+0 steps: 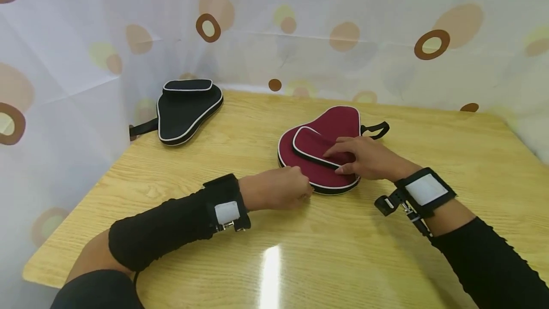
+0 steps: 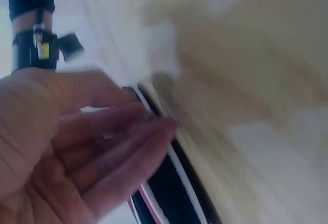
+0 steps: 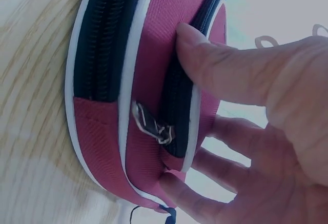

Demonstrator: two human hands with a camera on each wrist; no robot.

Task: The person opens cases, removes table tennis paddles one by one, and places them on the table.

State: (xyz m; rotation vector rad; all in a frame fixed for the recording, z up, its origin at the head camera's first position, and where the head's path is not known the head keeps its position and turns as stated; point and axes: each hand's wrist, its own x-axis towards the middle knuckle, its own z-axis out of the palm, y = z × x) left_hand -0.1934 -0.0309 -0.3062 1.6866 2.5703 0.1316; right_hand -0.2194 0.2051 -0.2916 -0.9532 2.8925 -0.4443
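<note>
You are facing the red case (image 1: 339, 120), lying on the table (image 1: 206, 261) right of centre in the frame. Your left hand (image 1: 279, 189) is pinching its lower edge, apparently at the zip (image 3: 102, 44); your right hand (image 1: 369, 156) is resting, fingers (image 3: 200, 198) spread, on its pocket (image 1: 310, 142). It is looking light, padded, semi-stiff, hardly slippery or fragile; the rim (image 1: 334, 191) is offering the firmest hold.

1. Red case (image 3: 154, 65), one o'clock from the person: matt cloth, fine woven rib; white piping (image 3: 123, 90) smoother.
2. Its zip pull (image 3: 147, 122): shiny metal.
3. Black case (image 1: 186, 113), eleven o'clock: dull, cloth-like.
4. Tabletop (image 1: 244, 142): wood-grained, glossy; glare streak at six o'clock.
5. Curtain (image 1: 274, 56), twelve o'clock: smooth, creased; cloth or plastic, can't tell.
6. Forearm sleeves (image 1: 167, 225): matt black cloth.
</note>
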